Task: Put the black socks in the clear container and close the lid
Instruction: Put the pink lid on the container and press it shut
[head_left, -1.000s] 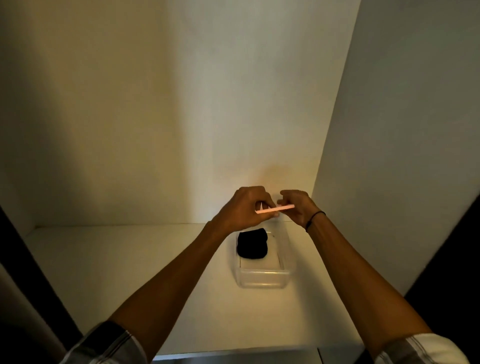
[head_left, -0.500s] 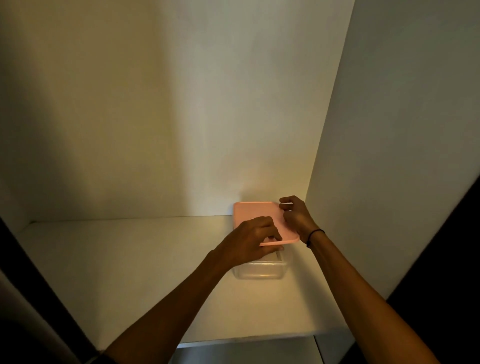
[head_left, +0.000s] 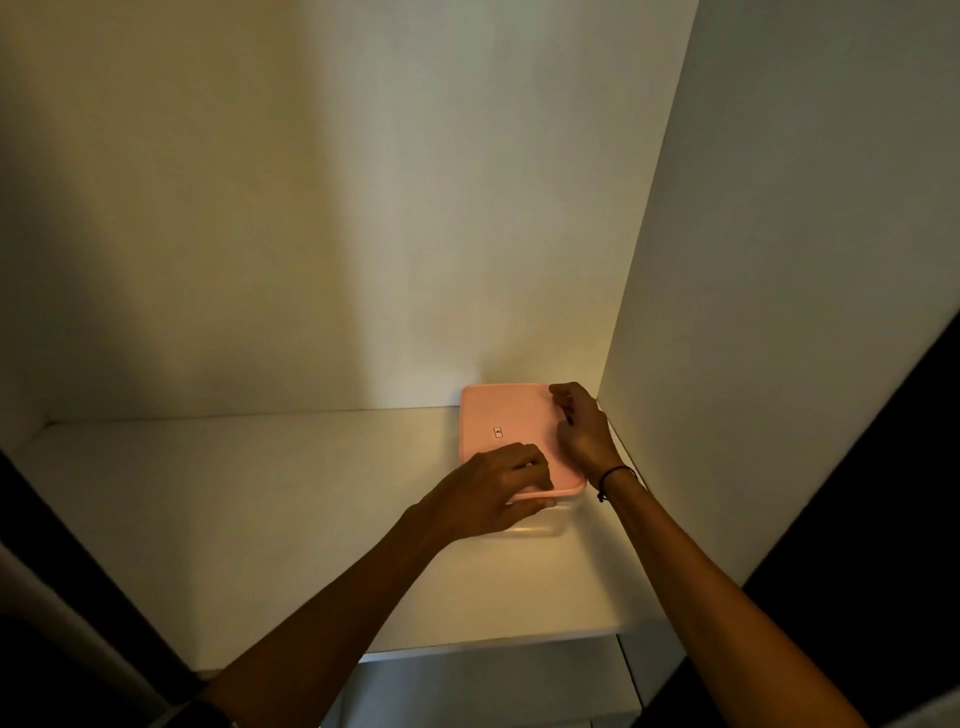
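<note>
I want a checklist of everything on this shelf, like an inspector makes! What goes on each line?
Surface: pale white shelf board, dimly lit.
Job's things: flat pink rectangular lid lies on top of the clear plastic container, at the shelf's back right corner. Black socks are not visible; the lid hides the inside.
Clutter: nothing seen.
Grippers: left hand rests its fingers on the lid's near edge; right hand presses the lid's right edge. Whether the lid is fully snapped shut cannot be told.
Cables: nothing seen; only a thin black wrist band on the right wrist.
Surroundings: plain white back wall and white side panel on the right.
</note>
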